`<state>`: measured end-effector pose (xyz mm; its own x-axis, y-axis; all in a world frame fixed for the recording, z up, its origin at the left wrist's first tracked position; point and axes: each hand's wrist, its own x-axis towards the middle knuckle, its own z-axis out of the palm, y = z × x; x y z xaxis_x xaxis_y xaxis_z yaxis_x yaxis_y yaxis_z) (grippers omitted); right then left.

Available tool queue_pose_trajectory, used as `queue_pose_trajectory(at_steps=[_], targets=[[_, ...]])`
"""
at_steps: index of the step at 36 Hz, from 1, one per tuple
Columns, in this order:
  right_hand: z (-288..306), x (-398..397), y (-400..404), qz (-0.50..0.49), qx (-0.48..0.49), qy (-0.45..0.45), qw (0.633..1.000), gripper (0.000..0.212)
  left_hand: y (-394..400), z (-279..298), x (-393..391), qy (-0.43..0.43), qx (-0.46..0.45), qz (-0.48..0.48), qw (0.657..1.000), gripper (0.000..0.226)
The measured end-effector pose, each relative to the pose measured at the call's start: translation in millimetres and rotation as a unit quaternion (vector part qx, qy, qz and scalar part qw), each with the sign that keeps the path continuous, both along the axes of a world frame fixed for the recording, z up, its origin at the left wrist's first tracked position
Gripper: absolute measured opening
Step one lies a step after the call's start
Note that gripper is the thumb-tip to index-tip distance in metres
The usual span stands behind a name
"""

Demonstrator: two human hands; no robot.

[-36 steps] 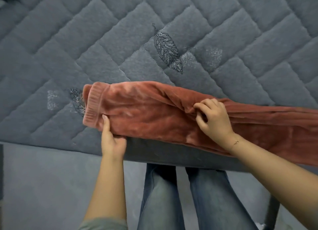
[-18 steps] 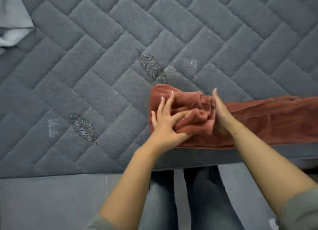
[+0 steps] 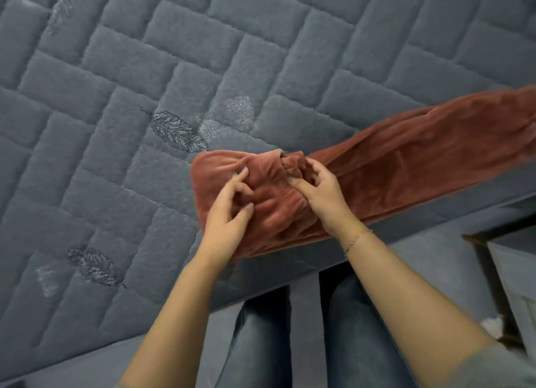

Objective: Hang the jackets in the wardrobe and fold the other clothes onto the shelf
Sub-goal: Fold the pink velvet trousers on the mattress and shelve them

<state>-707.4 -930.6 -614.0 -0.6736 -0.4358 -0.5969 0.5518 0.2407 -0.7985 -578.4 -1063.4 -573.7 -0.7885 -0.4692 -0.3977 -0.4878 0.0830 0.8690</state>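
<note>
Bed [image 3: 203, 54] fills most of our view, its grey quilted cover stitched with leaf motifs, and we stand at its near edge. Across it lies the rust-red velvet garment [image 3: 420, 155], its long unfolded part trailing off to the far right. A second ago its ribbed end lay flat out to the left; now that end is doubled over into a bunched fold at the near edge, so we judge the 1st fold is made and the rest still needs folding before it can go to the shelf. Our left hand [image 3: 229, 210] rests on the fold with its fingers loosely curled, gripping nothing we can make out. Our right hand [image 3: 322, 193] pinches the gathered cloth at the fold's right side.
</note>
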Motion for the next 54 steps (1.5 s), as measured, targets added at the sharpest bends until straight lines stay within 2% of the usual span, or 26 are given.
queue_pose_trajectory(at_steps=[1,3,5,6,9,12,15,22,28,31,35,38,40,43,47,49,51,54], targets=[[3,-7,5,-0.007,-0.009,0.005,1.000,0.038,-1,3,-4,0.014,-0.017,0.036,0.999,0.024],[12,-26,19,-0.015,-0.019,0.013,1.000,0.040,1,7,-13,0.011,-0.133,0.062,0.989,0.023],[23,-51,38,-0.024,-0.020,0.022,0.999,0.042,7,7,-26,-0.027,-0.256,0.059,0.964,0.025],[28,-65,51,-0.030,-0.017,0.025,0.999,0.042,13,8,-34,-0.050,-0.282,0.050,0.957,0.031],[42,-113,98,-0.029,0.009,0.042,0.999,0.043,37,3,-63,-0.107,-0.278,-0.022,0.954,0.056],[47,-166,149,-0.023,0.056,0.063,0.996,0.046,67,-5,-99,-0.115,-0.307,-0.115,0.938,0.067],[49,-215,197,-0.030,0.104,0.082,0.991,0.046,103,-13,-139,-0.099,-0.342,-0.177,0.917,0.068],[36,-305,279,-0.045,0.175,0.103,0.978,0.041,166,-41,-217,-0.115,-0.387,-0.254,0.879,0.066],[6,-322,307,-0.025,0.248,0.134,0.959,0.042,179,-67,-245,-0.173,-0.391,-0.280,0.859,0.069],[-2,-307,305,0.020,0.306,0.229,0.924,0.036,170,-67,-249,-0.161,-0.381,-0.280,0.866,0.071],[0,-274,293,0.020,0.381,0.418,0.825,0.041,151,-54,-241,-0.119,-0.355,-0.262,0.890,0.066],[7,-236,277,-0.032,0.375,0.451,0.809,0.049,128,-39,-220,-0.119,-0.385,-0.224,0.887,0.063],[9,-202,264,-0.059,0.353,0.429,0.829,0.057,110,-32,-202,-0.155,-0.370,-0.203,0.893,0.066],[9,-142,239,-0.114,0.316,0.350,0.874,0.065,86,-30,-178,-0.204,-0.269,-0.197,0.921,0.070],[11,-61,201,-0.213,0.248,0.147,0.934,0.066,68,-30,-173,-0.144,-0.205,-0.256,0.934,0.056],[15,-30,181,-0.256,0.206,0.043,0.943,0.065,68,-27,-182,-0.097,-0.186,-0.275,0.938,0.037],[18,-5,161,-0.300,0.153,-0.038,0.941,0.069,69,-24,-192,-0.060,-0.178,-0.285,0.940,0.043],[18,21,129,-0.341,0.083,-0.090,0.932,0.069,68,-17,-198,-0.040,-0.157,-0.293,0.942,0.050]])
